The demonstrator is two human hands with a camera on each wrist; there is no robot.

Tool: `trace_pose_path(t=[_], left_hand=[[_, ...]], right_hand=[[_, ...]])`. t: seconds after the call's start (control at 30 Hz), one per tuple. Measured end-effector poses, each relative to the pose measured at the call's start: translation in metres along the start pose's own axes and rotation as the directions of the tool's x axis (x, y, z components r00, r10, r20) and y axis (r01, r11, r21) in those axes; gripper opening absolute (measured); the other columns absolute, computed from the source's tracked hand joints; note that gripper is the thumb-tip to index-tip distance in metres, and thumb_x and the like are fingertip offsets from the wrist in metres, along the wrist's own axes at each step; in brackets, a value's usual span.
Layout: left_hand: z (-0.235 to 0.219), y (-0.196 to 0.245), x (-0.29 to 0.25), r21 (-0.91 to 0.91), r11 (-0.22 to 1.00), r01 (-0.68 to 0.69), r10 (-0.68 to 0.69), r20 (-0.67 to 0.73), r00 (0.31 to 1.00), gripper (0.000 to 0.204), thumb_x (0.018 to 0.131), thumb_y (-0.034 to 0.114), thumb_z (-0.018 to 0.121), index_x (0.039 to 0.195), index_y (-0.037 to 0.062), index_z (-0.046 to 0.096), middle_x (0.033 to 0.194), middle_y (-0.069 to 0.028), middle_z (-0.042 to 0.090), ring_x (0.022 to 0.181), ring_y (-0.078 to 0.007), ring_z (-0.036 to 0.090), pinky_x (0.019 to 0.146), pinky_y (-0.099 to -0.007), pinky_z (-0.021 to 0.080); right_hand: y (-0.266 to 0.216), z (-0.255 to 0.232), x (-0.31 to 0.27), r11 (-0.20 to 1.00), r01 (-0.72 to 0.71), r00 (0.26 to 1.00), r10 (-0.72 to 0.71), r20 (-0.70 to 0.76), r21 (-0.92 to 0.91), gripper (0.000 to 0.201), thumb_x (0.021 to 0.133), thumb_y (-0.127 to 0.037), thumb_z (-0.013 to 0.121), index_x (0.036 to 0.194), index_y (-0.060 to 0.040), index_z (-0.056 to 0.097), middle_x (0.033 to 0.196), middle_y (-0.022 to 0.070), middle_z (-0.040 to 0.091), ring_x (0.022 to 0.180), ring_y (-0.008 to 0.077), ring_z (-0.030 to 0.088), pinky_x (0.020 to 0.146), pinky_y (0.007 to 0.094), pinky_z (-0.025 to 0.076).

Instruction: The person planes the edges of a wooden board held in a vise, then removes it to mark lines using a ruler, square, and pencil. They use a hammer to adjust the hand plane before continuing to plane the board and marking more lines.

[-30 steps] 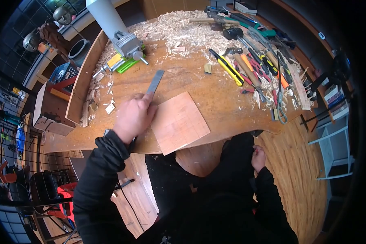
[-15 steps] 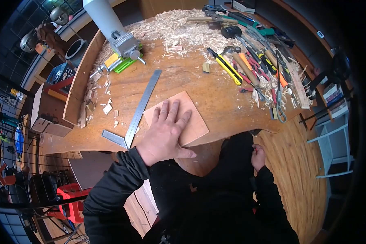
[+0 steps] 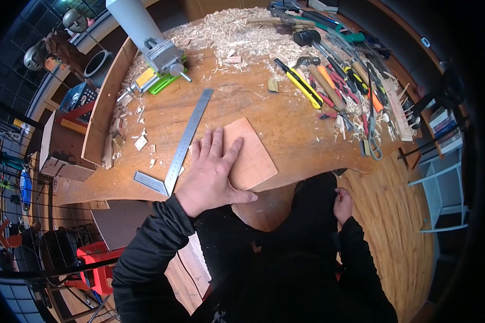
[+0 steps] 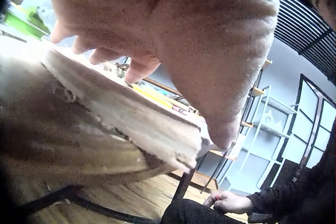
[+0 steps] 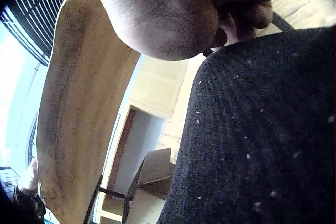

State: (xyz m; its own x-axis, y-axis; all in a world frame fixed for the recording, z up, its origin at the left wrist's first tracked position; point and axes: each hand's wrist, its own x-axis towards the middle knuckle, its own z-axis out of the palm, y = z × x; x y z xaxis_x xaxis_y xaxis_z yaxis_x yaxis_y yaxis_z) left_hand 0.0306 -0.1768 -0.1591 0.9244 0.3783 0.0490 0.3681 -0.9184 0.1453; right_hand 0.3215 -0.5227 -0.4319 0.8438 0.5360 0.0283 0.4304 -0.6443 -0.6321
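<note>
My left hand [image 3: 207, 175] lies with straight, spread fingers over the left part of a thin square wooden board [image 3: 253, 161], its thumb out past the near edge. Faint pencil-like lines show on the board, which sits at the bench's front edge. Just left of the hand, a steel try square [image 3: 189, 134] rests on the bench, its ruled blade pointing away and its short stock to the left. My right hand [image 3: 343, 207] is down beside the right thigh, fingers curled around a small red thing [image 4: 216, 198], mostly hidden; I cannot tell its kind.
On the wooden bench [image 3: 231, 102], a vise [image 3: 167, 59] stands back left and wood shavings [image 3: 221, 40] heap at the back. A yellow utility knife [image 3: 299, 85], a mallet [image 3: 307, 37], pliers and other tools crowd the right side. A low wooden wall [image 3: 106, 107] edges the left.
My left hand gripped the try square a second ago, then let go and moved right onto the board. Since then it has shifted slightly left. The right hand stays by the thigh.
</note>
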Motion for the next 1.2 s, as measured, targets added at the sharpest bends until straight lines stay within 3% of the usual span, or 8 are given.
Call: trace_pose_path(t=[0.57, 0.63, 0.77, 0.9, 1.0, 1.07, 1.17, 1.2], left_hand=[[0.007, -0.009, 0.001, -0.041, 0.999, 0.001, -0.004, -0.063, 0.998, 0.134, 0.06, 0.071, 0.09, 0.16, -0.002, 0.038, 0.157, -0.0451, 0.034, 0.151, -0.0585, 0.032, 0.126, -0.0621, 0.022], [0.006, -0.008, 0.002, -0.057, 0.998, -0.009, 0.005, -0.08, 0.997, 0.134, 0.059, 0.07, 0.091, 0.159, -0.002, 0.038, 0.157, -0.0448, 0.035, 0.15, -0.0586, 0.033, 0.125, -0.0622, 0.023], [0.003, -0.006, 0.003, -0.09, 0.996, 0.002, -0.008, -0.058, 0.998, 0.133, 0.06, 0.07, 0.09, 0.159, -0.0032, 0.039, 0.157, -0.0451, 0.035, 0.15, -0.0587, 0.032, 0.124, -0.0647, 0.023], [0.002, -0.005, 0.003, -0.077, 0.997, 0.021, -0.025, -0.042, 0.999, 0.133, 0.059, 0.071, 0.09, 0.158, -0.0035, 0.041, 0.158, -0.0438, 0.035, 0.151, -0.058, 0.031, 0.124, -0.0652, 0.025], [0.002, -0.004, 0.003, -0.073, 0.997, 0.03, -0.033, -0.041, 0.999, 0.134, 0.058, 0.07, 0.091, 0.158, -0.0035, 0.041, 0.158, -0.0435, 0.036, 0.152, -0.0574, 0.032, 0.124, -0.0647, 0.025], [0.003, -0.004, 0.003, -0.076, 0.997, 0.028, -0.031, -0.043, 0.999, 0.134, 0.058, 0.07, 0.092, 0.158, -0.0034, 0.041, 0.158, -0.0435, 0.035, 0.152, -0.0572, 0.031, 0.124, -0.0644, 0.024], [0.004, -0.005, 0.003, -0.078, 0.997, 0.03, -0.034, -0.049, 0.998, 0.134, 0.057, 0.069, 0.092, 0.158, -0.003, 0.041, 0.158, -0.0426, 0.035, 0.151, -0.0574, 0.031, 0.125, -0.0627, 0.024], [0.005, -0.005, 0.002, -0.078, 0.996, 0.036, -0.04, -0.048, 0.998, 0.135, 0.056, 0.069, 0.092, 0.158, -0.0026, 0.041, 0.159, -0.0417, 0.035, 0.151, -0.0578, 0.031, 0.126, -0.0611, 0.023]], right_hand=[[0.002, 0.003, -0.001, 1.0, -0.014, 1.0, 0.014, -0.027, 0.007, 0.031, 0.09, 0.006, 0.058, 0.118, -0.0003, 0.07, 0.116, 0.0243, 0.071, 0.109, 0.0432, 0.069, 0.098, 0.0458, 0.055], [0.001, -0.002, 0.0, 0.999, 0.021, 1.0, -0.021, 0.004, -0.032, 0.03, 0.091, 0.004, 0.058, 0.117, 0.0, 0.07, 0.115, 0.0239, 0.072, 0.106, 0.0437, 0.07, 0.094, 0.0456, 0.056], [-0.022, -0.022, 0.003, 0.991, 0.124, 0.988, -0.128, -0.091, -0.052, 0.028, 0.093, 0.003, 0.058, 0.118, 0.0005, 0.07, 0.11, 0.0235, 0.073, 0.099, 0.0427, 0.072, 0.089, 0.0445, 0.057], [-0.086, -0.061, -0.011, 0.923, 0.256, 0.958, -0.282, 0.051, 0.287, 0.027, 0.094, 0.005, 0.058, 0.117, 0.0029, 0.07, 0.095, 0.0214, 0.073, 0.085, 0.0321, 0.075, 0.08, 0.0376, 0.058], [-0.141, -0.086, -0.02, 0.874, 0.269, 0.953, -0.304, 0.022, 0.404, 0.02, 0.097, 0.002, 0.06, 0.115, 0.004, 0.07, 0.094, 0.0169, 0.074, 0.086, 0.0255, 0.074, 0.079, 0.0341, 0.057], [-0.174, -0.103, -0.017, 0.801, 0.282, 0.954, -0.295, -0.063, 0.528, 0.018, 0.102, -0.002, 0.061, 0.116, 0.0035, 0.07, 0.094, 0.0118, 0.073, 0.085, 0.0168, 0.071, 0.076, 0.0289, 0.055], [-0.195, -0.125, 0.01, 0.827, 0.309, 0.946, -0.317, -0.064, 0.47, 0.019, 0.106, -0.005, 0.059, 0.12, 0.003, 0.069, 0.094, 0.0076, 0.073, 0.082, 0.0112, 0.066, 0.071, 0.0247, 0.051], [-0.208, -0.127, 0.019, 0.734, 0.249, 0.964, -0.25, -0.09, 0.632, 0.021, 0.108, -0.01, 0.056, 0.119, 0.0019, 0.069, 0.094, 0.0067, 0.073, 0.078, 0.0108, 0.064, 0.068, 0.0244, 0.049]])
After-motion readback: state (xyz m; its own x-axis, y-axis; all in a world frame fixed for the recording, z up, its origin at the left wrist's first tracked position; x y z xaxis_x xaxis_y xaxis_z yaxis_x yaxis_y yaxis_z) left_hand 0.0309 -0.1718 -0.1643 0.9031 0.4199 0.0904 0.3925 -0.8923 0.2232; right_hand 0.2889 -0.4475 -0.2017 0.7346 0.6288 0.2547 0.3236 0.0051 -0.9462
